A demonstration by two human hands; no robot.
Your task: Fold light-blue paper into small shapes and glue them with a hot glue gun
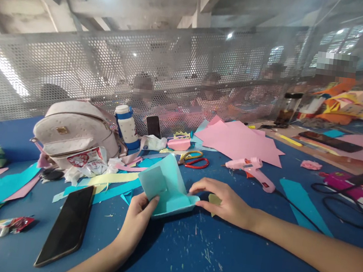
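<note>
Mid-fold, I'd judge: teal paper (165, 187) sits mid-table (218, 264), btwn phone (66, 225) & glue gun (252, 169). Left hand (138, 219) pinches its near edge. Right hand (222, 203) lies flat, fingertips pressing the right corner. Crease needs firm, even pressure.

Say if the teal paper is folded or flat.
Folded: the teal paper shows raised creased panels; left hand pinches it, right hand touches it.

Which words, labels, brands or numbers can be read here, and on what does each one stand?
No text can be read.
Packet on the bag: red print, too blurred to read.
Wrapper at the far left: print too blurred to read.
Clasp of the bag: too small to read.
Paper in the left hand: no print shows.
</note>
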